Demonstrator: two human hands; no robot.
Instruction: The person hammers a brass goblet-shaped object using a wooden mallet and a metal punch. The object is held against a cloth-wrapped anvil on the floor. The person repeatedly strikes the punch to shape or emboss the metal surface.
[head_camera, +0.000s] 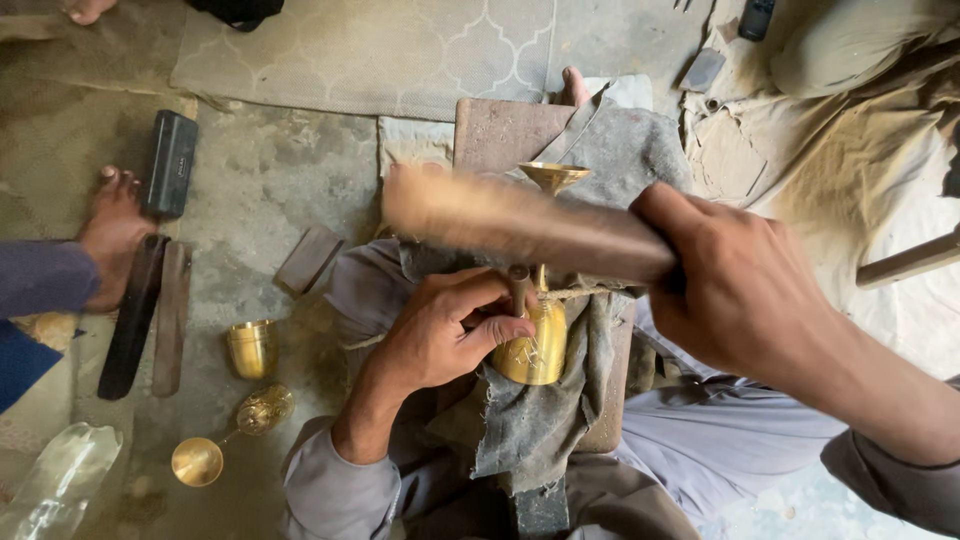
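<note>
While brass cups (252, 349) litter concrete, my left hand (440, 335) grips a chisel (519, 287) on the brass goblet (535, 340); right hand (735, 290) clamps a blurred wooden mallet (520, 225).

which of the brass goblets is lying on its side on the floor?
The brass goblet at lower left, foot toward the camera, lies on its side. The brass cup just above it stands upright, and the third goblet rests on the cloth-covered block under the left hand.

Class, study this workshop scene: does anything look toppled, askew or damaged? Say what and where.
Yes. A brass goblet lies toppled on the floor at lower left, beside an upright brass cup. The grey cloth under the goblet being worked is frayed. The wooden mallet is motion-blurred.
</note>
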